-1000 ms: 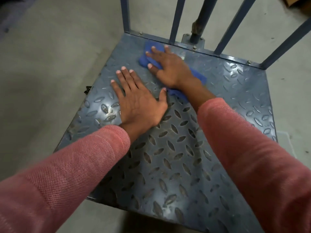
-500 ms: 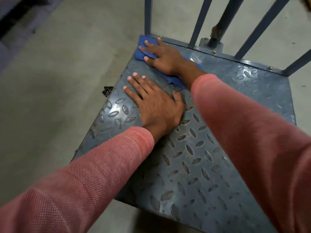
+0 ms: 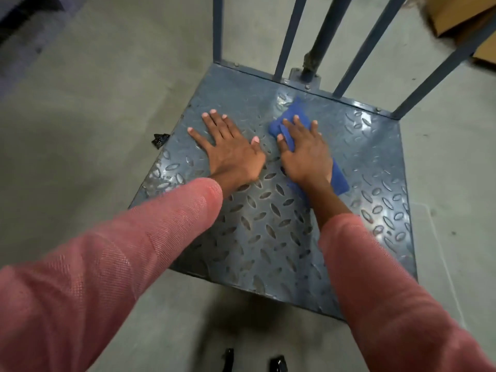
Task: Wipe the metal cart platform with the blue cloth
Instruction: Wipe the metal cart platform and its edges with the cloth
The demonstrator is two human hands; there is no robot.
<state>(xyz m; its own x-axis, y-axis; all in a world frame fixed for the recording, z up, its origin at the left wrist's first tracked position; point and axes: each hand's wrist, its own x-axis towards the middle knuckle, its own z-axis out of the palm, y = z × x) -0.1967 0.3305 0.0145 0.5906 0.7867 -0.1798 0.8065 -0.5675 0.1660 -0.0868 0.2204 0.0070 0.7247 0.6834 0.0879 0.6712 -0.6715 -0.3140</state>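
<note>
Right grip (image 3: 306, 154), fingers flat, presses blue cloth (image 3: 339, 179) onto platform (image 3: 268, 232); left grip (image 3: 230, 151) flat beside it, empty. Cloth behind the right grip may snag on tread ridges.

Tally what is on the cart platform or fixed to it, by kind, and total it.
Hands: 2, the left hand on the bare platform, the right hand on the cloth.
Cloths: 1, the blue cloth.
Uprights: 5, four flat bars and one round pole.
Total: 8.
</note>
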